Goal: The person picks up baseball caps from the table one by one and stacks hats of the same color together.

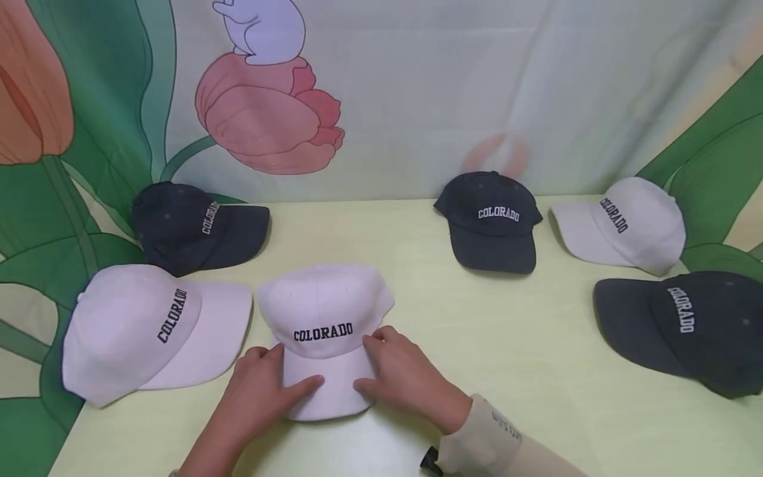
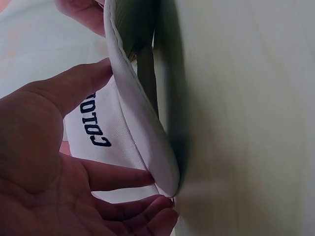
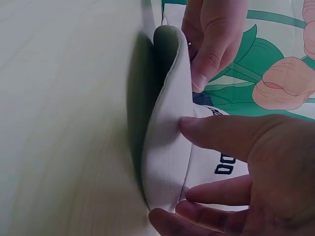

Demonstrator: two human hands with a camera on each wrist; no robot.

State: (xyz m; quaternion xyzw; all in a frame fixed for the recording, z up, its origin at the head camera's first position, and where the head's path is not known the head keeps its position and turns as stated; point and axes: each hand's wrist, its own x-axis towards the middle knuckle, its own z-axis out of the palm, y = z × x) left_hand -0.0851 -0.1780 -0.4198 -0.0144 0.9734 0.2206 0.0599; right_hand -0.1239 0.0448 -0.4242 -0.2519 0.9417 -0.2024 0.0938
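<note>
Counting the caps from where I stand, I find six: three white and three dark, each bearing the word COLORADO once. Two hands are busy with only one, the middle white cap [image 1: 324,298], in the lower centre of the frame, above the pale table [image 1: 477,344]. The left hand [image 1: 262,387] pinches the left side of its brim [image 1: 330,394], and the right hand [image 1: 405,374] pinches the right side; both thumbs lie upon the brim, which curves between them. Whether the brim touches the table, I cannot tell.

Two other white caps are there: the left white cap [image 1: 131,324], just beside the middle one, and the right white cap [image 1: 650,222] in the upper right. Of dark ones, the left dark cap [image 1: 173,225] sits at upper left, the back dark cap [image 1: 491,192] at upper right of centre, and the right dark cap [image 1: 709,344] at the right edge. One beige sleeve [image 1: 489,440] shows at the bottom.
</note>
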